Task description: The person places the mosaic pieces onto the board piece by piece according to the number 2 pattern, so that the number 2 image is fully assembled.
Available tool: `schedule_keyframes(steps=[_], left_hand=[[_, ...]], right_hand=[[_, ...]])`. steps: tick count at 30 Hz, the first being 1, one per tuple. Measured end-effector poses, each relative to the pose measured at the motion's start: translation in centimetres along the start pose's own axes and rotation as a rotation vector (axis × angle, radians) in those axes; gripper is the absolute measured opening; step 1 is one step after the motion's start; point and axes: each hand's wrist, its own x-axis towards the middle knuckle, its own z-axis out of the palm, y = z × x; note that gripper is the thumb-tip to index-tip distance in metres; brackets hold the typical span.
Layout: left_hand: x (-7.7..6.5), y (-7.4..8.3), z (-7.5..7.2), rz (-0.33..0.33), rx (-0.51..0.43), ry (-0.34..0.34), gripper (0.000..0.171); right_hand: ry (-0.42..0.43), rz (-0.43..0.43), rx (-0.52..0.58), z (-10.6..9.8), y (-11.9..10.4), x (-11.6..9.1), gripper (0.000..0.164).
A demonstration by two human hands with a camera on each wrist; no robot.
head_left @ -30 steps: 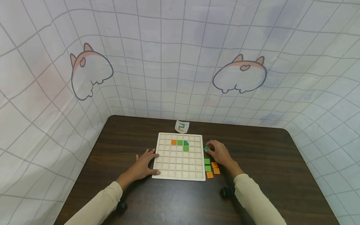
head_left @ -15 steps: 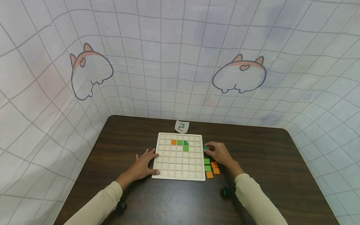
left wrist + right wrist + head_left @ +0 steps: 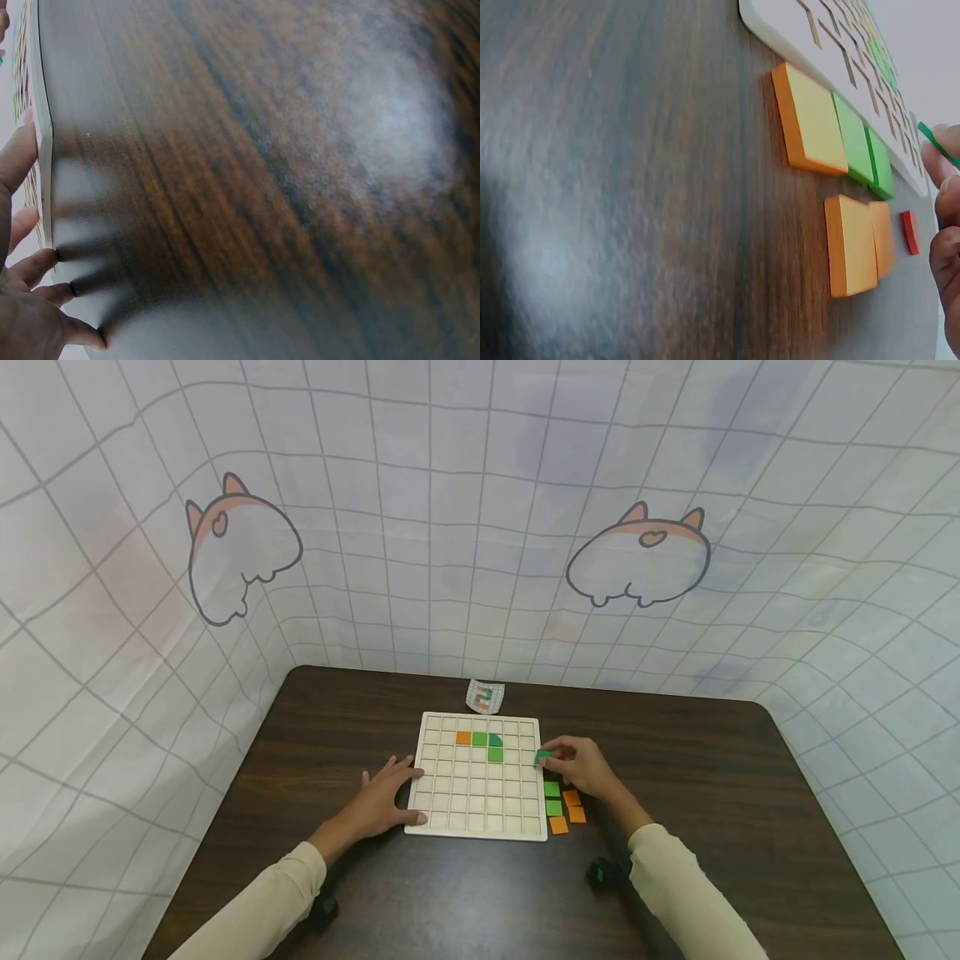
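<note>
My right hand [image 3: 585, 767] pinches a dark green tile [image 3: 542, 757] between thumb and fingertips at the right edge of a cream grid board [image 3: 457, 793]. In the right wrist view that tile [image 3: 936, 141] shows as a thin green edge, most of it hidden by the fingers. My left hand [image 3: 381, 800] rests at the board's left side, fingers spread and thumb on the near left corner. On the board lie an orange square [image 3: 463, 738], a green square [image 3: 479, 739], a dark green rounded tile [image 3: 496, 740] and another green square [image 3: 495, 754] below it.
Right of the board lie two green squares [image 3: 552, 798] and several orange squares [image 3: 572, 798]. The right wrist view shows a red piece [image 3: 910, 232] beyond them. A small patterned card [image 3: 485, 697] lies behind the board. A gridded curtain [image 3: 480, 568] surrounds the table [image 3: 705, 777].
My right hand has drawn the dark green tile slightly left, from beside the board to its right edge. The tile's tilt in the fingers has changed. My left hand has stayed in place.
</note>
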Motion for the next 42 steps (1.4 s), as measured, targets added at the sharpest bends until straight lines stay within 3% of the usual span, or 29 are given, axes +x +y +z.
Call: schedule_keyframes(steps=[7, 22, 31, 35, 42], left_hand=[[0.1, 0.0, -0.1, 0.005, 0.006, -0.001, 0.08], [0.0, 0.0, -0.2, 0.012, 0.0, -0.009, 0.08], [-0.1, 0.0, -0.2, 0.02, 0.001, 0.0, 0.079], [-0.2, 0.1, -0.1, 0.011, 0.001, -0.003, 0.079], [-0.2, 0.1, -0.1, 0.005, 0.009, -0.002, 0.08]], right_hand=[[-0.013, -0.02, 0.089, 0.7, -0.7, 0.2, 0.024], [-0.091, -0.051, 0.152, 2.7, -1.4, 0.5, 0.024], [-0.149, 0.032, 0.208, 4.4, -2.2, 0.8, 0.028], [-0.149, 0.033, 0.2, 4.9, -2.7, 0.9, 0.026], [-0.119, -0.031, 0.092, 5.6, -2.8, 1.5, 0.023]])
